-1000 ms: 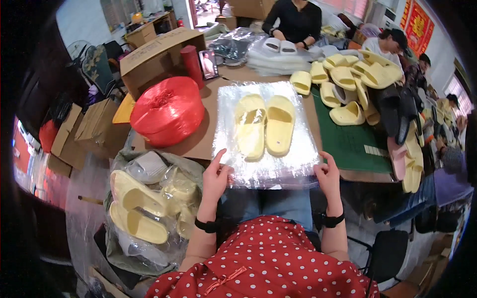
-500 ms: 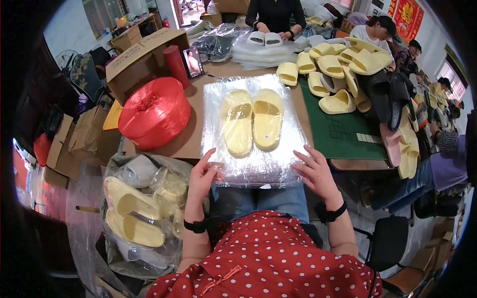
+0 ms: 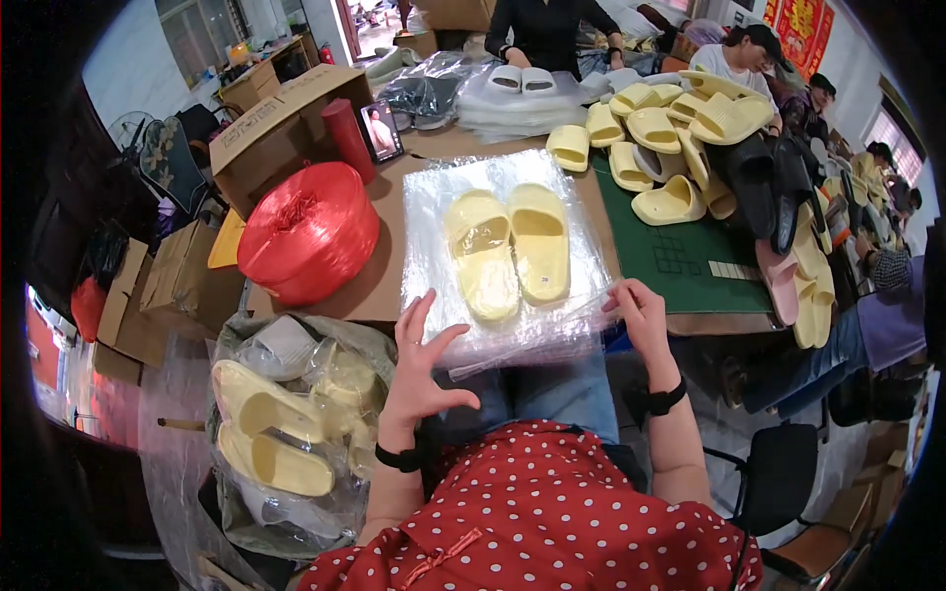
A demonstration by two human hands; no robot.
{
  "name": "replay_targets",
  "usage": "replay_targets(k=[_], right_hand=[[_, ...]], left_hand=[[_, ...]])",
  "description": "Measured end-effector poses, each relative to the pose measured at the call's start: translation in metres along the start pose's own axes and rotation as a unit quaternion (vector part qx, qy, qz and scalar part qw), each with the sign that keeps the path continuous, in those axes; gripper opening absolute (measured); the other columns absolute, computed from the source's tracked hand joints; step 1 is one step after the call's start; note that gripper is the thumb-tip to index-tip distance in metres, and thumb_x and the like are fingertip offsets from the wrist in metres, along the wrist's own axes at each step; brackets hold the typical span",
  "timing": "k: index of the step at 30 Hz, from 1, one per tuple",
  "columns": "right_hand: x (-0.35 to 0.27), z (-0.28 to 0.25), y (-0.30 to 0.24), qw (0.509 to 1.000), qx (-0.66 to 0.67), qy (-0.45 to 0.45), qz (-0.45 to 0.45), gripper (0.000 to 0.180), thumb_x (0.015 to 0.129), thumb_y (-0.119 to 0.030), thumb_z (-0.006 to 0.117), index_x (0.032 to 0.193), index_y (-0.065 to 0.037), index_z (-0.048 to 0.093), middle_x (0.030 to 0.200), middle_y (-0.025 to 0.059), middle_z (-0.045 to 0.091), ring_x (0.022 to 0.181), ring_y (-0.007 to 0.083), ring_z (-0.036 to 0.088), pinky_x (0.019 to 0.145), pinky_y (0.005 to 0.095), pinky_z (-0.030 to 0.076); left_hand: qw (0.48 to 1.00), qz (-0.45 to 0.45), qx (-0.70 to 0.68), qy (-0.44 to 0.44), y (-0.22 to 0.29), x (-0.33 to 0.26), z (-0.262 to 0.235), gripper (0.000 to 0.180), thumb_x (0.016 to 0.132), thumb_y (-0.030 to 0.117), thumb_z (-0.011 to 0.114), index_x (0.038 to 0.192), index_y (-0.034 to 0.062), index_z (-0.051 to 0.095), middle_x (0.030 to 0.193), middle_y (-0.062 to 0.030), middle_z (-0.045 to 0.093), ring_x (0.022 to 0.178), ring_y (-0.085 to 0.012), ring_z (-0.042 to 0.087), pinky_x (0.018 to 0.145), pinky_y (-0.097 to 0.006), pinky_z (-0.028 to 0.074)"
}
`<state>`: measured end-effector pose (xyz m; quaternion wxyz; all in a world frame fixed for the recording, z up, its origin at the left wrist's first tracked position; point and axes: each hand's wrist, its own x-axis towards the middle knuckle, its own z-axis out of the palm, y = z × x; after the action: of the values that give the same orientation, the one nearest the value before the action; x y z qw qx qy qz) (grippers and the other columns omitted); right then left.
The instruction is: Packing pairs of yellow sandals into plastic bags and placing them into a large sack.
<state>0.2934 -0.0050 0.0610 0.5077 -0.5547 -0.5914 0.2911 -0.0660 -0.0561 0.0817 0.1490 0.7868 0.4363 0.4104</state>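
A pair of pale yellow slide slippers (image 3: 541, 241) lies side by side, toes away from me, on a stack of clear plastic bags (image 3: 434, 212) at the table's near edge. Shiny film covers at least part of the left slipper; whether the right one is covered too I cannot tell. My right hand (image 3: 639, 313) pinches the near right edge of the top plastic bag (image 3: 586, 313). At the stack's near left corner, my left hand (image 3: 422, 362) is open, thumb and fingers spread, holding nothing.
Left of the stack sit a big red roll of plastic twine (image 3: 307, 233), a phone (image 3: 380, 131) and a cardboard box (image 3: 281, 128). Loose yellow slippers (image 3: 668, 202) pile up on the right, over a green mat (image 3: 641, 246). A sack (image 3: 236, 340) of bagged slippers stands lower left. Co-workers sit beyond.
My left hand has let the bag's near edge go and spread its fingers. My right hand has closed on the right edge. The slippers have shifted slightly right and turned, and the film's near edge is skewed.
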Motion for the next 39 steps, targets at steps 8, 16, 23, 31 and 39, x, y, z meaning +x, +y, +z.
replay_targets(k=[8, 16, 23, 31, 39], right_hand=[[0.016, 0.003, -0.015, 0.999, -0.034, 0.018, 0.009, 0.021, 0.095, -0.017, 0.059, 0.088, 0.001, 0.067, 0.067, 0.0061, 0.067, 0.064, 0.0117, 0.061, 0.061, 0.0264, 0.046], [0.037, 0.02, -0.032, 0.954, -0.288, 0.085, -0.01, 0.026, 0.085, -0.02, 0.068, 0.105, -0.004, 0.064, 0.072, 0.0087, 0.067, 0.068, 0.0258, 0.064, 0.066, 0.0379, 0.049], [0.018, 0.054, -0.053, 0.85, -0.392, 0.173, -0.306, 0.03, 0.079, -0.012, 0.068, 0.107, -0.01, 0.061, 0.108, 0.0122, 0.056, 0.104, 0.0326, 0.051, 0.09, 0.0432, 0.042], [0.016, 0.086, -0.001, 0.95, -0.269, -0.008, -0.157, 0.028, 0.085, -0.017, 0.068, 0.108, -0.006, 0.057, 0.105, 0.0161, 0.051, 0.097, 0.0354, 0.053, 0.084, 0.0452, 0.045], [0.013, 0.085, 0.005, 0.957, -0.254, -0.003, -0.143, 0.026, 0.086, -0.018, 0.067, 0.108, -0.006, 0.058, 0.105, 0.0173, 0.051, 0.099, 0.0369, 0.053, 0.084, 0.0443, 0.045]], left_hand=[[0.994, 0.023, -0.044, 0.095, -0.008, 0.014, 0.026, 0.009, 0.084, 0.011, 0.068, 0.085, 0.0022, 0.072, 0.086, -0.0095, 0.073, 0.096, -0.026, 0.067, 0.091, -0.037, 0.048], [0.901, -0.329, -0.234, 0.158, -0.04, 0.04, 0.061, 0.017, 0.091, 0.014, 0.064, 0.089, -0.0023, 0.065, 0.061, -0.0044, 0.061, 0.053, -0.0085, 0.057, 0.05, -0.024, 0.044], [0.905, -0.386, -0.12, 0.134, -0.037, 0.04, 0.065, 0.022, 0.084, 0.021, 0.069, 0.098, 0.0076, 0.059, 0.057, -0.0047, 0.063, 0.052, -0.0146, 0.063, 0.056, -0.031, 0.047], [0.921, -0.361, -0.024, 0.144, -0.044, 0.042, 0.071, 0.042, 0.078, 0.037, 0.076, 0.098, 0.0039, 0.06, 0.072, -0.0119, 0.065, 0.069, -0.0269, 0.065, 0.065, -0.038, 0.05], [0.929, -0.37, 0.004, -0.004, -0.011, 0.074, 0.05, 0.061, 0.073, 0.043, 0.08, 0.103, -0.0073, 0.065, 0.081, -0.0145, 0.068, 0.071, -0.0221, 0.065, 0.067, -0.033, 0.051]])
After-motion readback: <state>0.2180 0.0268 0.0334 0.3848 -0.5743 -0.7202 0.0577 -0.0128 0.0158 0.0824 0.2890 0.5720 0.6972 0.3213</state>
